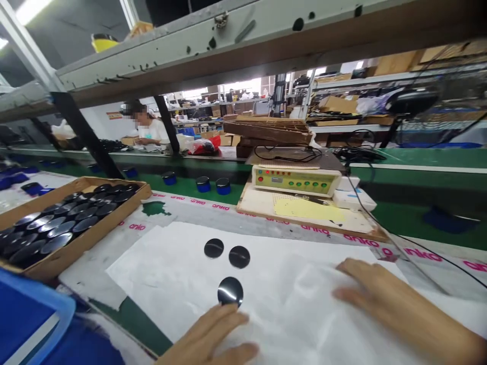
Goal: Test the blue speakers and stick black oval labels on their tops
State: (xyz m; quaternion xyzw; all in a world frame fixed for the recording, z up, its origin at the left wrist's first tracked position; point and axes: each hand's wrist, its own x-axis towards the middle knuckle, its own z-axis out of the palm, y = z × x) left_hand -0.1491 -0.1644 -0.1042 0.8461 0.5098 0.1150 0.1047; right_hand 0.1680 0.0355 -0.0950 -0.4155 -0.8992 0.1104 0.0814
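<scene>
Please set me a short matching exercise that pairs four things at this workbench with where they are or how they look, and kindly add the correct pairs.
Column one
1. Three loose black discs
2. Left hand
3. Cardboard tray
4. Electronic box

Column two
A. Packed with round black pieces
B. Has a yellow-green front panel
C. Lying on the white sheet
D. Has its fingers at the near edge of a disc

Right pairs: 1-C, 2-D, 3-A, 4-B
</scene>
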